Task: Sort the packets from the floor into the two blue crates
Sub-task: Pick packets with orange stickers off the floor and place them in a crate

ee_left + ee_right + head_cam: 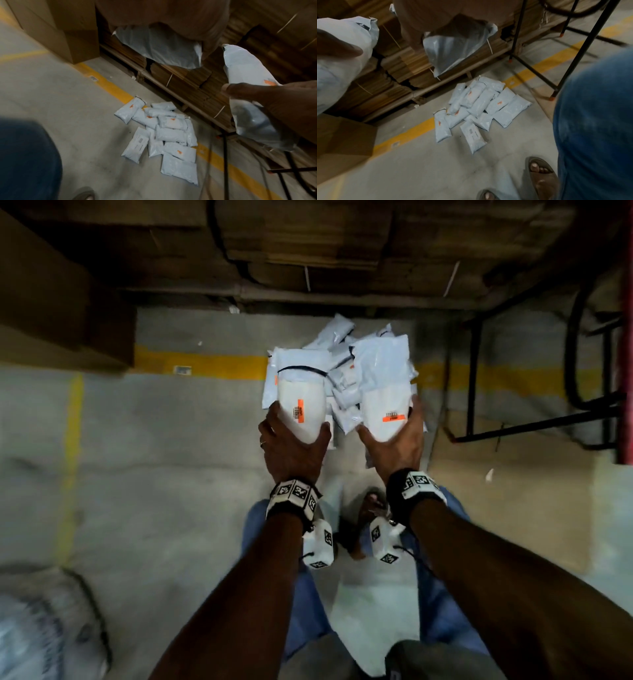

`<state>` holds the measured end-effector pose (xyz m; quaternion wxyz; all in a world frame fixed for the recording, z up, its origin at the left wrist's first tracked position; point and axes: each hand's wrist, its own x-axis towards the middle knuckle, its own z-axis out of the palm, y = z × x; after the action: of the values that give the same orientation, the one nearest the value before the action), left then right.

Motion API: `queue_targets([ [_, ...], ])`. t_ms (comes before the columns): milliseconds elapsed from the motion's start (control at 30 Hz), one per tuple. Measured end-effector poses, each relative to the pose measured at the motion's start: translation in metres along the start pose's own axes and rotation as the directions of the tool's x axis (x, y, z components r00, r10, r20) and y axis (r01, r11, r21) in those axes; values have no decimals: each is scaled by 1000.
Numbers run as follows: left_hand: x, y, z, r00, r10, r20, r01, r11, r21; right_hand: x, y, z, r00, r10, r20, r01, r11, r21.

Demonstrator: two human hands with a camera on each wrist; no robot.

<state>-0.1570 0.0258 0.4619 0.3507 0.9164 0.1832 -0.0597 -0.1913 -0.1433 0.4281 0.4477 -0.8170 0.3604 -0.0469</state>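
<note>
Each hand holds one white packet with an orange label above the floor pile. My left hand [294,440] grips the left packet [301,402] from below, thumb and fingers curled round its lower end. My right hand [394,440] grips the right packet [385,405] the same way. The pile of several white packets [339,333] lies on the concrete beneath them, partly hidden by the held ones. The pile [163,132] shows whole in the left wrist view, and the pile [479,108] also in the right wrist view. No blue crate is in view.
Stacked flat cardboard on a pallet [308,244] stands right behind the pile. A cardboard box [51,302] stands at the left, a black metal frame [479,392] at the right. A yellow floor line [205,364] runs under the pile. My sandalled feet [542,175] stand close.
</note>
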Motion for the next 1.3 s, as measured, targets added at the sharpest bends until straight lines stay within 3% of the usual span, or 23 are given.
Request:
queue_targets([
  [267, -45, 124, -148, 995, 79, -61, -83, 994, -73, -43, -149, -115, 992, -94, -81, 96, 995, 19],
  [467, -60, 190, -184, 981, 157, -111, -171, 977, -126, -44, -203, -180, 974, -142, -177, 158, 984, 78],
  [867, -114, 313, -155, 946, 274, -171, -308, 927, -214, 8, -206, -317, 837, -278, -472, 330, 943, 30],
  [1100, -168, 407, -120, 902, 312, -298, -385, 893, -232, 55, -214, -419, 748, -370, -551, 458, 889, 26],
  [1200, -195, 456, -93, 871, 335, -359, -439, 858, -265, 86, -215, -480, 714, -400, -574, 518, 854, 50],
  [1300, -230, 508, -60, 871, 342, -353, -449, 846, -289, 113, -194, -552, 691, -377, -617, 515, 855, 55],
])
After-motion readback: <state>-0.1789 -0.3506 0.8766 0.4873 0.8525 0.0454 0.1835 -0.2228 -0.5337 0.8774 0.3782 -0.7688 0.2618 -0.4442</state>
